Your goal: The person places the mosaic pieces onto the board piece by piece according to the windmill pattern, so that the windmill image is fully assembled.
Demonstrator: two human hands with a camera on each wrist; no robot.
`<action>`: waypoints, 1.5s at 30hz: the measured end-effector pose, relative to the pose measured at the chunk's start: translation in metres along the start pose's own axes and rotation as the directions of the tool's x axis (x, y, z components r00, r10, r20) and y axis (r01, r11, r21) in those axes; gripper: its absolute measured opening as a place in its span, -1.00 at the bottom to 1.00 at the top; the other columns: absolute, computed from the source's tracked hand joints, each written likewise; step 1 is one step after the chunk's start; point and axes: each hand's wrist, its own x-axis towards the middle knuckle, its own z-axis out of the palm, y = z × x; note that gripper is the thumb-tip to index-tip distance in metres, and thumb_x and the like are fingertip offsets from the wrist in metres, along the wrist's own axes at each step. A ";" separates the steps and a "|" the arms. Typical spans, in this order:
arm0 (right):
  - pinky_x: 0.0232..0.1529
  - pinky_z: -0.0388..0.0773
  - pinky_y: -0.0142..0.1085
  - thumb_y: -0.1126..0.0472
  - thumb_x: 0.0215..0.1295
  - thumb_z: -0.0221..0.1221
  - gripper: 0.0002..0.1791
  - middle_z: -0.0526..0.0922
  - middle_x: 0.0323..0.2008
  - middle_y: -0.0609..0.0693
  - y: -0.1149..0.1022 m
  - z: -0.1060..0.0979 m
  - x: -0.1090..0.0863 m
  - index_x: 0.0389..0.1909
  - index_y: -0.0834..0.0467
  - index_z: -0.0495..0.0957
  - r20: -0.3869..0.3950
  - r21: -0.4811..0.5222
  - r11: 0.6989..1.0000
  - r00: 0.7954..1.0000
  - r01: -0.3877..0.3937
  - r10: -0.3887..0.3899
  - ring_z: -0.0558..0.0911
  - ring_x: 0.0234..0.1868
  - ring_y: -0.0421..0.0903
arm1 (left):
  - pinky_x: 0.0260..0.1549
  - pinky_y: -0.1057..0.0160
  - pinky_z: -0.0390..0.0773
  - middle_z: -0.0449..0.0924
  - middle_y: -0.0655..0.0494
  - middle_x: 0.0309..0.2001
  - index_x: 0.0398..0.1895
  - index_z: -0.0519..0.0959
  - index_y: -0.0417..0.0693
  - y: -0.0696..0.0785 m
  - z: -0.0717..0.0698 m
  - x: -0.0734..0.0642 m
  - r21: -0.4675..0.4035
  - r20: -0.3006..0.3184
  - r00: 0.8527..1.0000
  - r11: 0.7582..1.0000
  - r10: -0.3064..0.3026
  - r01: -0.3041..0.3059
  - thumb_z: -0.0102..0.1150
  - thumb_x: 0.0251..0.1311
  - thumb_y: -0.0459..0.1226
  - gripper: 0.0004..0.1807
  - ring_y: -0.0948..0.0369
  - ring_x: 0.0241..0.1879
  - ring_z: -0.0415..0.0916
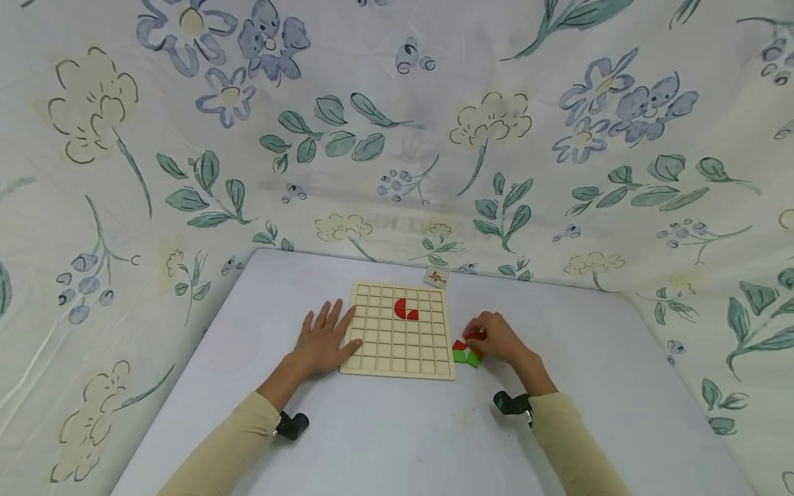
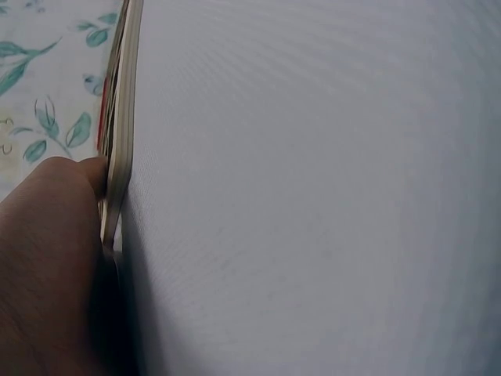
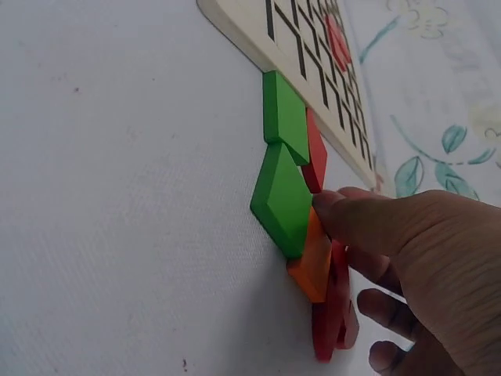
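A square wooden grid board point(image 1: 378, 355) lies on the table with two red curved pieces point(image 1: 401, 308) near its upper middle. My left hand point(image 1: 324, 342) rests flat with spread fingers over the board's left edge; in the left wrist view its thumb point(image 2: 94, 174) is against the board's side. To the right of the board, my right hand point(image 1: 496, 339) bends its fingers over a cluster of pieces. Green pieces point(image 3: 286, 204), an orange piece point(image 3: 313, 262) and red pieces point(image 3: 333, 313) lie there. The right thumb touches the cluster beside the orange piece; I cannot tell whether a red piece is pinched.
A small patterned card point(image 1: 437, 277) lies at the board's top right corner. The white table point(image 1: 397, 434) ends at the back against a flowered cloth point(image 1: 372, 200). Dark wrist cameras point(image 1: 511, 403) hang below both sleeves.
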 end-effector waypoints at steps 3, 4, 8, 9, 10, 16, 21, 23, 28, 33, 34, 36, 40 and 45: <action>-0.16 0.49 -0.20 0.26 0.17 0.39 -0.87 0.61 -0.31 -0.06 -0.001 -0.001 0.000 -0.24 0.11 0.72 -0.001 -0.002 0.999 0.999 -0.036 0.036 0.46 -0.22 -0.05 | 0.35 -0.26 -0.35 -0.26 -0.19 0.56 0.58 -0.05 -0.02 0.001 -0.001 0.000 0.002 0.010 1.000 1.000 -0.007 0.007 -0.19 0.38 0.25 -0.13 -0.17 0.51 -0.40; -0.16 0.51 -0.20 0.26 0.17 0.39 -0.85 0.62 -0.31 -0.06 -0.001 -0.001 0.000 -0.22 0.13 0.73 -0.002 -0.007 0.999 0.999 -0.047 0.047 0.47 -0.22 -0.05 | 0.35 -0.26 -0.35 -0.27 -0.18 0.56 0.59 -0.05 -0.01 0.002 -0.002 -0.001 0.002 0.014 1.000 1.000 -0.009 0.009 -0.19 0.38 0.25 -0.13 -0.16 0.51 -0.41; -0.18 0.51 -0.21 0.25 0.17 0.40 -0.82 0.65 -0.29 -0.04 -0.001 -0.004 -0.002 -0.19 0.15 0.74 -0.008 -0.011 0.997 0.997 -0.081 0.081 0.48 -0.22 -0.05 | 0.35 -0.26 -0.36 -0.27 -0.18 0.56 0.59 -0.05 -0.01 0.002 -0.002 0.000 -0.007 0.016 1.000 1.000 -0.011 0.011 -0.19 0.38 0.24 -0.13 -0.16 0.51 -0.41; -0.19 0.51 -0.22 0.26 0.18 0.39 -0.83 0.65 -0.28 -0.04 0.000 -0.004 -0.001 -0.20 0.15 0.74 -0.008 0.001 0.996 0.996 -0.086 0.086 0.48 -0.22 -0.05 | 0.35 -0.26 -0.35 -0.27 -0.19 0.56 0.59 -0.05 -0.01 0.002 -0.002 -0.001 -0.003 0.014 1.000 1.000 -0.011 0.011 -0.19 0.38 0.24 -0.13 -0.17 0.51 -0.41; -0.19 0.51 -0.22 0.27 0.18 0.39 -0.84 0.65 -0.29 -0.04 0.000 -0.003 -0.001 -0.20 0.15 0.74 -0.009 0.013 0.996 0.996 -0.087 0.087 0.48 -0.23 -0.05 | 0.35 -0.27 -0.34 -0.26 -0.19 0.56 0.59 -0.05 -0.02 0.003 -0.003 -0.001 0.002 0.016 1.000 1.000 -0.011 0.011 -0.18 0.38 0.23 -0.14 -0.17 0.51 -0.39; -0.21 0.53 -0.28 0.33 0.16 0.37 -0.75 0.60 -0.31 -0.04 -0.001 0.000 0.001 -0.11 0.18 0.69 -0.009 0.096 0.989 0.993 -0.113 0.115 0.48 -0.25 -0.05 | 0.35 -0.27 -0.31 -0.25 -0.20 0.55 0.58 -0.04 -0.03 0.004 -0.006 -0.002 0.017 0.018 1.000 1.000 -0.014 0.013 -0.16 0.39 0.22 -0.13 -0.18 0.51 -0.37; -0.28 0.52 -0.28 0.35 0.18 0.34 -0.78 0.56 -0.38 -0.02 -0.003 0.000 0.003 -0.14 0.21 0.69 0.019 0.127 0.981 0.989 -0.147 0.145 0.48 -0.28 -0.04 | 0.35 -0.25 -0.37 -0.28 -0.19 0.56 0.59 -0.06 -0.02 0.002 -0.003 -0.001 0.007 0.023 1.000 1.000 -0.021 0.021 -0.18 0.38 0.23 -0.13 -0.16 0.51 -0.42; -0.29 0.52 -0.29 0.36 0.18 0.32 -0.78 0.55 -0.37 -0.01 -0.003 0.000 0.004 -0.14 0.20 0.69 0.026 0.135 0.980 0.989 -0.148 0.146 0.48 -0.29 -0.04 | 0.35 -0.25 -0.38 -0.28 -0.20 0.56 0.59 -0.06 -0.02 0.001 -0.002 -0.001 0.006 0.022 1.000 1.000 -0.020 0.020 -0.19 0.38 0.23 -0.13 -0.16 0.51 -0.42; -0.31 0.53 -0.29 0.33 0.17 0.33 -0.73 0.56 -0.29 -0.02 -0.006 0.003 0.006 -0.08 0.20 0.68 0.020 0.127 0.987 0.995 -0.096 0.094 0.47 -0.29 -0.06 | 0.34 -0.28 -0.33 -0.24 -0.22 0.55 0.58 -0.02 -0.04 0.002 -0.003 -0.002 0.004 0.006 1.000 1.000 -0.008 0.008 -0.16 0.38 0.22 -0.14 -0.19 0.50 -0.37; -0.32 0.51 -0.27 0.33 0.20 0.31 -0.83 0.56 -0.30 -0.02 -0.010 0.004 0.007 -0.18 0.18 0.72 0.010 0.090 0.994 0.998 -0.067 0.066 0.47 -0.30 -0.06 | 0.35 -0.28 -0.31 -0.24 -0.21 0.55 0.58 -0.02 -0.05 0.003 -0.005 -0.002 0.011 0.007 1.000 1.000 -0.003 0.003 -0.18 0.39 0.22 -0.14 -0.18 0.50 -0.36; -0.32 0.51 -0.26 0.33 0.19 0.30 -0.82 0.56 -0.29 -0.02 -0.011 0.004 0.007 -0.17 0.17 0.72 0.014 0.095 0.993 0.998 -0.070 0.069 0.46 -0.29 -0.06 | 0.35 -0.28 -0.31 -0.23 -0.22 0.55 0.58 -0.02 -0.06 0.002 -0.004 -0.002 0.010 0.006 1.000 1.000 0.000 0.000 -0.18 0.39 0.22 -0.15 -0.19 0.50 -0.36; -0.31 0.52 -0.28 0.32 0.19 0.30 -0.78 0.55 -0.26 -0.02 -0.012 0.004 0.007 -0.13 0.13 0.73 0.028 0.101 0.992 0.997 -0.070 0.068 0.46 -0.27 -0.06 | 0.34 -0.28 -0.32 -0.23 -0.23 0.55 0.57 -0.01 -0.07 0.002 -0.004 -0.001 0.001 0.002 1.000 1.000 0.004 -0.004 -0.17 0.39 0.21 -0.14 -0.19 0.50 -0.36; -0.38 0.53 -0.29 0.27 0.22 0.31 -0.74 0.54 -0.28 -0.04 -0.013 0.006 0.008 -0.06 0.11 0.72 0.039 0.108 0.993 0.998 -0.050 0.047 0.46 -0.28 -0.07 | 0.35 -0.26 -0.35 -0.25 -0.20 0.55 0.58 -0.03 -0.03 -0.002 0.001 0.001 -0.001 -0.005 1.000 1.000 0.005 -0.005 -0.18 0.38 0.24 -0.13 -0.17 0.51 -0.40; -0.41 0.51 -0.30 0.23 0.23 0.34 -0.82 0.55 -0.33 -0.08 -0.015 0.010 0.009 -0.15 0.15 0.73 0.008 0.087 0.996 1.000 -0.020 0.020 0.47 -0.35 -0.10 | 0.35 -0.25 -0.38 -0.30 -0.15 0.56 0.59 -0.06 0.01 -0.006 0.008 0.002 -0.011 -0.014 1.000 1.000 0.003 -0.003 -0.21 0.39 0.25 -0.14 -0.13 0.51 -0.44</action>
